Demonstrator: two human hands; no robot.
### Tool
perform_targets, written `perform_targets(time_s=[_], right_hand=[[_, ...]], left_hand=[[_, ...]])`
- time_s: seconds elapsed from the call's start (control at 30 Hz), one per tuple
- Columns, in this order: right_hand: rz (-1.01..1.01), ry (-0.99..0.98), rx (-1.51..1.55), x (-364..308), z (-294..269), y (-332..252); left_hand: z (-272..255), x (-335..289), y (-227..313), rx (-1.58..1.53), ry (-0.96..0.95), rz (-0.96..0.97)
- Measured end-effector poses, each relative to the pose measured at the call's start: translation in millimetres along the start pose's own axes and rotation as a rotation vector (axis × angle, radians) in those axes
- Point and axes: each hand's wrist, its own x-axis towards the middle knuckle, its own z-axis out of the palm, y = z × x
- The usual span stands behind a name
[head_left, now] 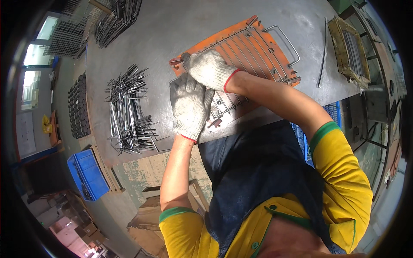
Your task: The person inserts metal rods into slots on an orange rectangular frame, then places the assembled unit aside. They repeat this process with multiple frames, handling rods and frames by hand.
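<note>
A wire rack (pixel 234 51) of parallel rods lies on an orange jig plate (pixel 223 35) on the metal table. From its right end a bent wire handle (pixel 289 39) sticks out. My two hands, in white knitted gloves with grey fingers, are close together at the rack's left end. My left hand (pixel 189 105) has its fingers closed round a bent wire, of which only a short curve shows. Just above it, my right hand (pixel 211 69) reaches across the rack, fingers curled at the plate's left corner. What its fingers grip is hidden.
A loose pile of bent wires (pixel 129 109) lies left on the table, with another wire bundle (pixel 118 21) behind. At right are a long rod (pixel 323 53) and a wooden box (pixel 340 43) of rods. A blue bin (pixel 88 174) stands below the table at left.
</note>
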Motion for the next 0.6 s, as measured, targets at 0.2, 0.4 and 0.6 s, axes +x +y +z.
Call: perform_targets(time_s=[0.2,0.4,0.6], right_hand=[[-0.027,0.058,0.497,-23,0,33],[0.261,0.292,0.267,-52,-28,154],[0.573,0.095,0.458,-66,-72,202]], left_hand=[[-12,10,8,-0.033,-0.033,0.048],[-25,39,28,-0.247,0.027,-0.072],[11,117,92,-0.248,-0.119,0.311]])
